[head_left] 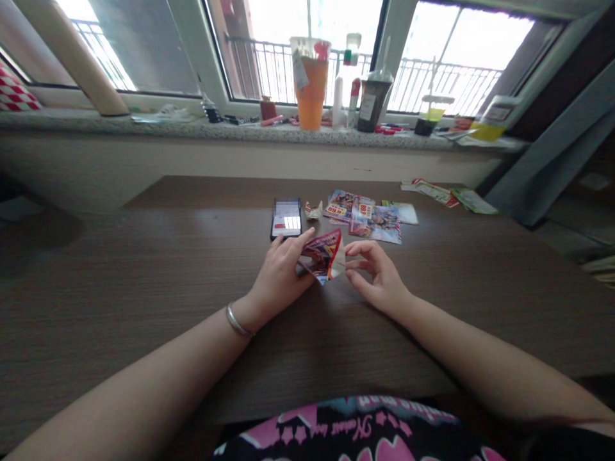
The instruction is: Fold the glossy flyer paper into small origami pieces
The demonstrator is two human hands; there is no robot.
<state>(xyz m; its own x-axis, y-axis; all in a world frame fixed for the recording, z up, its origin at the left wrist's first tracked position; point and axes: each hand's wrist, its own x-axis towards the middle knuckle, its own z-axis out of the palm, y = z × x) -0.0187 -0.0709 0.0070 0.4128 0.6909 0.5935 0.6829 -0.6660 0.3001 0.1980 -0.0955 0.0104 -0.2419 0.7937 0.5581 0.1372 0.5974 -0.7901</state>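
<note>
A folded, colourful printed leaflet (323, 254) stands partly raised off the table, its pale inner side showing at the right. My left hand (283, 267) grips its left side, with the forefinger stretched along the top and the thumb low down. At the leaflet's right edge, the curled fingertips and thumb of my right hand (375, 272) come together on the paper. Just beyond my left fingers lies a phone (286, 219) with its screen lit. Next to the phone is a small folded paper piece (314, 210).
Flat printed leaflets (377, 222) overlap behind my right hand, by a greenish packet (406, 212). More flat packets (435, 192) lie at the table's far right. A windowsill (250, 131) beyond holds a tall orange drink cup (310, 89), a dark cup (373, 102) and small items.
</note>
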